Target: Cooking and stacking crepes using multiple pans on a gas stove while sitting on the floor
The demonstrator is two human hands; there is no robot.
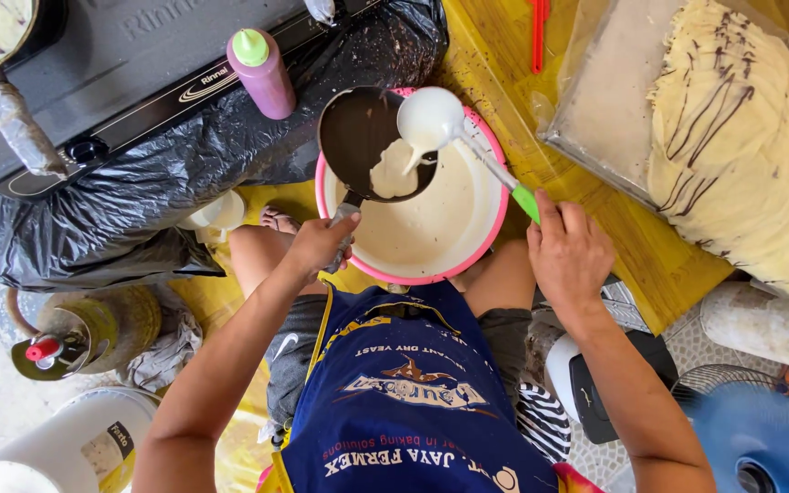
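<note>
Two tools are being held over the pink-rimmed basin (490, 239): a small dark pan (362, 137), likely light but drippy, is being gripped by its handle in the left hand (320, 245), while runny batter (394, 172) is being tipped from a ladle (431, 119) clasped by its slim green handle in the right hand (570, 256).

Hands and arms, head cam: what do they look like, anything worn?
Both arms are bare to the frame edge: no sleeves or gloves. The left hand and right hand show no visible rings, watch or bands. A blue printed apron covers the torso between them.

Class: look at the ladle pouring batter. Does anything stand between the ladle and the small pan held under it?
Nothing visible does. The ladle, in the right hand, tips batter straight into the pan, which the left hand holds over the pink bowl.
</note>
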